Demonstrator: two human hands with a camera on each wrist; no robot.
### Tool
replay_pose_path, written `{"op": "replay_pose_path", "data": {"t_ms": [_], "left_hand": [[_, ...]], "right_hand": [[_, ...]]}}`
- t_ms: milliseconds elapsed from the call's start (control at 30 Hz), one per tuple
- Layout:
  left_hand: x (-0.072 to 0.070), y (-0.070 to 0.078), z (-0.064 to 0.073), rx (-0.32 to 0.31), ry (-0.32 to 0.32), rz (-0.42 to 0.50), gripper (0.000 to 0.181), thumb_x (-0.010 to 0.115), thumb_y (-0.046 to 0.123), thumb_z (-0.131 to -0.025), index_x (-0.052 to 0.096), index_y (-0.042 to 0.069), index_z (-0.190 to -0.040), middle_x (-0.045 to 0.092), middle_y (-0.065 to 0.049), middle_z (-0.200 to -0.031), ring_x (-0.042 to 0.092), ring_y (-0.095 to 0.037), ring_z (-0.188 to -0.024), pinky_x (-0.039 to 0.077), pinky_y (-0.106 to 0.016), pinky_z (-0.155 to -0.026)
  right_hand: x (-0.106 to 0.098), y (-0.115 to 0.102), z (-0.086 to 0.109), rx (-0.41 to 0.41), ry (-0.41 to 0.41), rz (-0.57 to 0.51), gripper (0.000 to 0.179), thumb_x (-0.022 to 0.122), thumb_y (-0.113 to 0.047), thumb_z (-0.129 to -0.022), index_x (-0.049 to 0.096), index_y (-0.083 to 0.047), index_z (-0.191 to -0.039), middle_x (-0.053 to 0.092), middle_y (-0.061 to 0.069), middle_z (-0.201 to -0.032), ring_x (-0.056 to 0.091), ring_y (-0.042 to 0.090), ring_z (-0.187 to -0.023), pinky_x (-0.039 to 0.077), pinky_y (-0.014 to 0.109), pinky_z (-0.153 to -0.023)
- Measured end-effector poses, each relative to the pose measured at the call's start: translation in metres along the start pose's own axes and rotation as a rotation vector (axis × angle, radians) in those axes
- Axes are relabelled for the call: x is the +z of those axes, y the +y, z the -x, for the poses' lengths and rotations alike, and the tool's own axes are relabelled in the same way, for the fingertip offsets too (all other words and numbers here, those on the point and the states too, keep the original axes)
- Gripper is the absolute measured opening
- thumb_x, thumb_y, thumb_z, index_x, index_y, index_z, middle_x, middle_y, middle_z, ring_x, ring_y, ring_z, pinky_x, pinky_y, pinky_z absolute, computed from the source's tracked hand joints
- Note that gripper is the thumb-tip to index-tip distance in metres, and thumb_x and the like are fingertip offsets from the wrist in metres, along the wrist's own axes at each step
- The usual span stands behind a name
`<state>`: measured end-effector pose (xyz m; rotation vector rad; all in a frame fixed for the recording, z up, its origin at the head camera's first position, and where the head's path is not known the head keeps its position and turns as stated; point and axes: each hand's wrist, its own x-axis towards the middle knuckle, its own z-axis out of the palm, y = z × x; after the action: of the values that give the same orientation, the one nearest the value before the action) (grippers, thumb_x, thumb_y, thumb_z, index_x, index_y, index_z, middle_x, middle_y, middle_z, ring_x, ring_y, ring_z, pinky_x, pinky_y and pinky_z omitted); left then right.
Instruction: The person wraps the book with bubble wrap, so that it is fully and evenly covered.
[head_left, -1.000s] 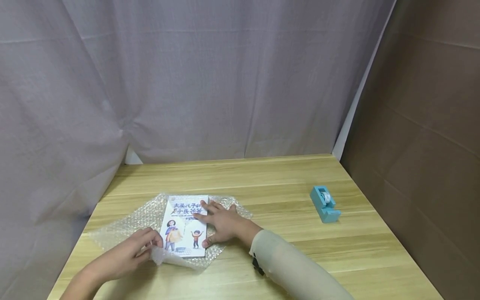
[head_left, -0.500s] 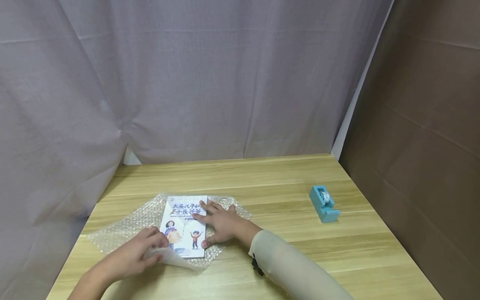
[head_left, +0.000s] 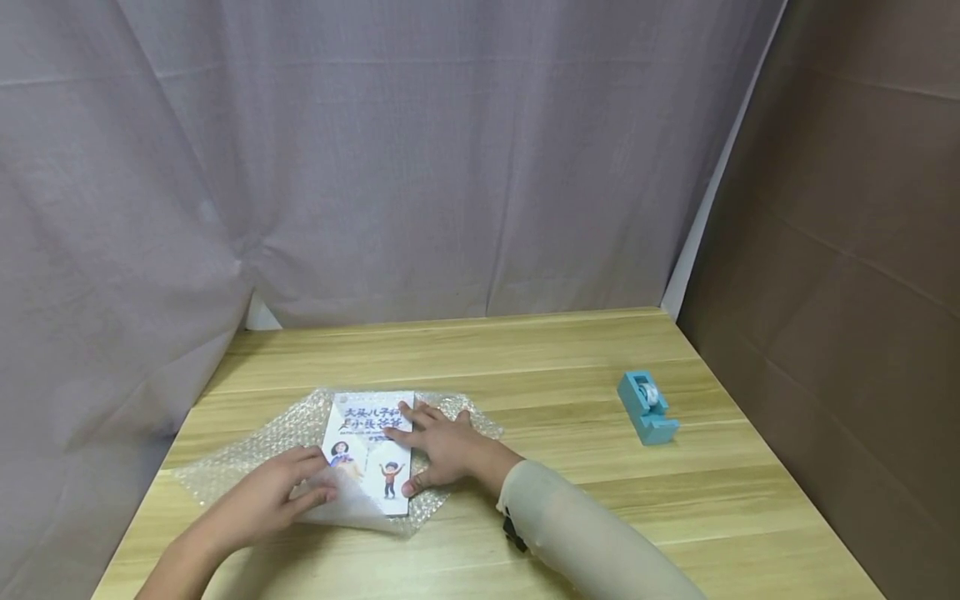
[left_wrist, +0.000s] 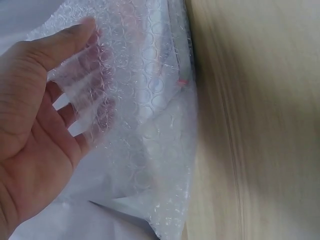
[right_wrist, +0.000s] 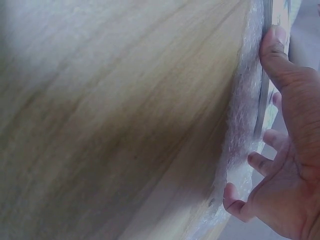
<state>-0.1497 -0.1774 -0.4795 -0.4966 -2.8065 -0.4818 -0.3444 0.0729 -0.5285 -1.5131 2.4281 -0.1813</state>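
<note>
A white picture-covered book (head_left: 392,458) lies face up on a sheet of bubble wrap (head_left: 277,437). My left hand (head_left: 273,496) holds the wrap's near-left corner, folded over the book's lower-left cover. In the left wrist view, the thumb of my left hand (left_wrist: 47,145) lies on one side of the bubble wrap (left_wrist: 125,100), with the fingers seen through it behind. My right hand (head_left: 450,450) rests spread on the book's right side. The right wrist view has the thumb of my right hand (right_wrist: 295,170) on the book's edge and its fingers apart.
A blue tape dispenser (head_left: 637,406) with a roll of clear tape stands at the right of the wooden table (head_left: 555,367). Grey cloth (head_left: 375,167) hangs behind the table, and a brown cloth wall (head_left: 840,250) runs along its right side.
My left hand has moved right and slightly up, drawing the bubble wrap corner farther over the book's lower-left part. My right hand has stayed on the book.
</note>
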Motion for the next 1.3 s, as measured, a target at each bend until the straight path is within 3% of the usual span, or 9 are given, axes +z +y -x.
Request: {"op": "replay_pose_path", "data": {"t_ms": [200,333,500,967,1133,1300], "left_hand": [[0.000,-0.003,-0.004,-0.059,0.009,-0.034,0.011,0.085,0.027,-0.097,0.077,0.024,-0.105,0.075,0.008,-0.113,0.072,-0.016,-0.104,0.065,-0.044,-0.092],[0.004,-0.007,-0.008,-0.034,0.047,-0.056,0.013,0.087,0.023,-0.095,0.077,0.023,-0.103,0.072,0.013,-0.107,0.068,-0.009,-0.099,0.064,-0.040,-0.087],[0.011,-0.014,-0.015,-0.005,0.083,-0.094,0.014,0.088,0.021,-0.093,0.078,0.019,-0.103,0.072,0.009,-0.103,0.068,-0.014,-0.094,0.063,-0.042,-0.084],[0.033,-0.025,-0.023,-0.078,0.075,-0.156,0.023,0.090,0.018,-0.089,0.078,0.011,-0.109,0.077,-0.003,-0.110,0.071,-0.024,-0.095,0.065,-0.048,-0.086],[0.041,-0.027,-0.025,-0.096,0.071,-0.176,0.025,0.092,0.013,-0.086,0.075,0.014,-0.105,0.074,0.000,-0.104,0.068,-0.020,-0.092,0.064,-0.044,-0.084],[0.043,-0.024,-0.029,-0.164,0.058,-0.163,0.031,0.092,0.014,-0.086,0.071,0.017,-0.108,0.067,0.003,-0.102,0.062,-0.018,-0.093,0.061,-0.044,-0.082]], "right_hand": [[0.000,0.001,0.000,0.001,0.002,0.011,0.105,0.071,-0.079,-0.087,0.021,-0.049,-0.174,0.002,-0.003,-0.188,0.007,0.032,-0.175,0.021,0.092,-0.119],[0.001,0.000,0.000,0.000,-0.002,0.006,0.104,0.071,-0.079,-0.088,0.021,-0.049,-0.174,0.002,-0.003,-0.188,0.007,0.032,-0.175,0.020,0.092,-0.119],[0.000,0.001,0.000,-0.002,0.000,0.001,0.104,0.071,-0.079,-0.087,0.022,-0.049,-0.174,0.002,-0.003,-0.188,0.008,0.032,-0.175,0.021,0.092,-0.120],[0.001,0.000,0.000,-0.001,-0.003,0.013,0.105,0.070,-0.081,-0.086,0.022,-0.050,-0.174,0.002,-0.003,-0.188,0.008,0.032,-0.175,0.023,0.091,-0.120],[0.001,0.000,0.000,0.003,-0.004,0.016,0.105,0.070,-0.081,-0.086,0.021,-0.050,-0.174,0.002,-0.002,-0.188,0.008,0.032,-0.175,0.023,0.091,-0.120],[0.000,0.000,0.000,0.000,0.001,0.023,0.105,0.070,-0.080,-0.087,0.021,-0.049,-0.174,0.002,-0.002,-0.188,0.008,0.033,-0.175,0.023,0.091,-0.120]]}}
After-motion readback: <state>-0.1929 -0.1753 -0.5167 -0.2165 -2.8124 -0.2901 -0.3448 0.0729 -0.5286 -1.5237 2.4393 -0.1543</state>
